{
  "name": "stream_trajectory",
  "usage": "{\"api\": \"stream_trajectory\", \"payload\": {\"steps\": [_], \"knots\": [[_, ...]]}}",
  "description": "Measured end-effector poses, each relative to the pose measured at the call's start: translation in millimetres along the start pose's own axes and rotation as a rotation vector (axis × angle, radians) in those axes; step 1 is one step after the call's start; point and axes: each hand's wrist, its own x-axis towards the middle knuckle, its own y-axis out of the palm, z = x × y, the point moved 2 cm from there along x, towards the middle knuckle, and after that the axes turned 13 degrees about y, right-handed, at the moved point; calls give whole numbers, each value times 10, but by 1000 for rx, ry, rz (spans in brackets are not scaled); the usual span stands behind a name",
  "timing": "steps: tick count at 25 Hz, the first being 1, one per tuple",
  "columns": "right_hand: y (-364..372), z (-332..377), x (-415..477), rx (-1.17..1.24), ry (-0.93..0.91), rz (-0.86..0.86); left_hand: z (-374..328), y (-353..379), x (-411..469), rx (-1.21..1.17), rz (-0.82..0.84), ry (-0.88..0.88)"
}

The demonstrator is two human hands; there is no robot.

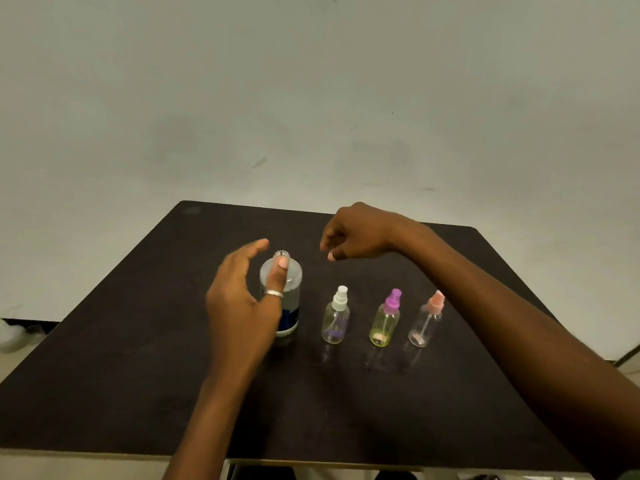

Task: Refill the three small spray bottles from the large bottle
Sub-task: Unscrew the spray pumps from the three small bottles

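Tabletop (138, 341): cupping left hand (242, 306), fingers apart, around uncapped large bottle (293, 276) for pouring into small spray bottles (385, 323) alongside; hovering right hand (356, 233), fingers curled, cannot tell if holding anything.

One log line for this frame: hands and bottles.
large bottle: uncapped, upright | left hand: open beside it | right hand: raised, curled, contents unclear | white-top bottle, purple-top bottle, pink-top bottle: sprayers on
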Motion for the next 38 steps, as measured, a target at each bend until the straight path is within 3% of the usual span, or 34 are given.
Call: {"api": "stream_trajectory", "payload": {"steps": [2,4,10,14,26,38], "knots": [[64,-25,-142,-10,-9,-7,-219,144,-234,11,-10,136],[125,-62,-212,-15,7,-22,-285,360,-451,13,83,141],[308,-128,-282,-9,65,-42,-48,806,-769,7,331,-262],[425,-66,-293,-46,79,-45,148,989,-746,89,364,-377],[612,34,-340,-132,1,-130,212,965,-686,73,313,-309],[670,26,-360,-125,-19,-78,224,952,-679,69,332,-265]]}}
